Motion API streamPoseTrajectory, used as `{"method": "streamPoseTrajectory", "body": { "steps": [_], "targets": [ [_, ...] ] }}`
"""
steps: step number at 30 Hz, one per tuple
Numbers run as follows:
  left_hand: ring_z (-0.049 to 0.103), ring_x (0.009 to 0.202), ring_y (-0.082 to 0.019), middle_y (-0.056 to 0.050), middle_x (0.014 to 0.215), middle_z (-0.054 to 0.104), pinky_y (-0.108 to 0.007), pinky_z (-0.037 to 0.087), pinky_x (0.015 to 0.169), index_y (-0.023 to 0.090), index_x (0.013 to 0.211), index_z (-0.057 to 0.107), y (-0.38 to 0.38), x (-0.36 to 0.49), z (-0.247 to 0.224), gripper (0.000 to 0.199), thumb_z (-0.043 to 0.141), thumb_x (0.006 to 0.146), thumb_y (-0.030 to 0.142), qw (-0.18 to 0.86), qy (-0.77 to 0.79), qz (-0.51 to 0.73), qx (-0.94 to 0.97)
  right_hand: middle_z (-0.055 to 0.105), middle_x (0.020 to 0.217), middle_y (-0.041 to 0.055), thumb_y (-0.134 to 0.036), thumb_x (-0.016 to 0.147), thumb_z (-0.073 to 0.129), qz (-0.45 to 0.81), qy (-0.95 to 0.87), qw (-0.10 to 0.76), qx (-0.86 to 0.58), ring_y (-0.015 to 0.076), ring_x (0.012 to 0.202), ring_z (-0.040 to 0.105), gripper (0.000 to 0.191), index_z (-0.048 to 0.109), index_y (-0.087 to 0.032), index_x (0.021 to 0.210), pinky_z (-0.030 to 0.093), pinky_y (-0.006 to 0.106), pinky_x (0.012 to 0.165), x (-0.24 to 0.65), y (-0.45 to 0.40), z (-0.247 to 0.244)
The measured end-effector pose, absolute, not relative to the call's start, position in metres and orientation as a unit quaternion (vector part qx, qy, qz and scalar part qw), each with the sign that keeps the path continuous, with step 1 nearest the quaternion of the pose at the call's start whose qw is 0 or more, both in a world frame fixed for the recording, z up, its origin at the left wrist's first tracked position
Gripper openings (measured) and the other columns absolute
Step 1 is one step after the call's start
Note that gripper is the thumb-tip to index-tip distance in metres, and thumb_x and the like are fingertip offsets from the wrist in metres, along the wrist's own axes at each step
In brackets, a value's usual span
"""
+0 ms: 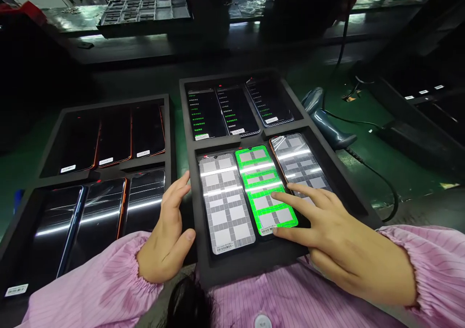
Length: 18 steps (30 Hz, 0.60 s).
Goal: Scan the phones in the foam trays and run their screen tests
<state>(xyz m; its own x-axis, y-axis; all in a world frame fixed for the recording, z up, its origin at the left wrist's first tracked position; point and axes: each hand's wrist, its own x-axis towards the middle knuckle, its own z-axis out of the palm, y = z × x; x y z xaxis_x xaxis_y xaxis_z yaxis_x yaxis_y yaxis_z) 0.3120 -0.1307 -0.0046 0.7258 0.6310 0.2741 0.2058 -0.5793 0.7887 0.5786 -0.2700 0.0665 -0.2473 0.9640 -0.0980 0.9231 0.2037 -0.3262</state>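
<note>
My right hand (337, 236) is open over the front row of a black foam tray (225, 270). Its index fingertip touches the screen of the middle phone (265, 185), and its thumb is at that phone's lower edge. Much of that screen's grid shows green. On its left lies a phone with a grey-white grid (223, 202); the phone on its right (296, 156) shows a similar grid, partly hidden by my fingers. My left hand (169, 231) is open beside the tray's left wall, fingers slightly curved, holding nothing.
Three phones with lists of text (236, 110) fill the tray's back row. A second foam tray (167, 134) with several dark phones stands at left. A heat-gun-like dark tool (329, 122) with a cable lies on the green mat at right. A compartment tray (145, 10) sits far back.
</note>
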Motion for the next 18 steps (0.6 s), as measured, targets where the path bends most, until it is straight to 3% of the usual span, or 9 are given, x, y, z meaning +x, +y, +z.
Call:
{"method": "streamPoseTrajectory", "body": {
  "steps": [18],
  "targets": [
    [0.011,0.138,-0.032,-0.012,0.151,0.01,-0.06,0.015,0.107,0.024,0.14,0.014,-0.135,0.311,-0.002,0.054,0.033,0.09,0.029,0.386,0.265,0.256,0.846,0.04,0.138,0.0051,-0.01,0.075,0.039,0.116,-0.767,0.069,-0.627,0.0325,0.126,0.031,0.046,0.068,-0.03,0.103,0.035,0.058,0.093,0.604,-0.201,0.051]
  ]
}}
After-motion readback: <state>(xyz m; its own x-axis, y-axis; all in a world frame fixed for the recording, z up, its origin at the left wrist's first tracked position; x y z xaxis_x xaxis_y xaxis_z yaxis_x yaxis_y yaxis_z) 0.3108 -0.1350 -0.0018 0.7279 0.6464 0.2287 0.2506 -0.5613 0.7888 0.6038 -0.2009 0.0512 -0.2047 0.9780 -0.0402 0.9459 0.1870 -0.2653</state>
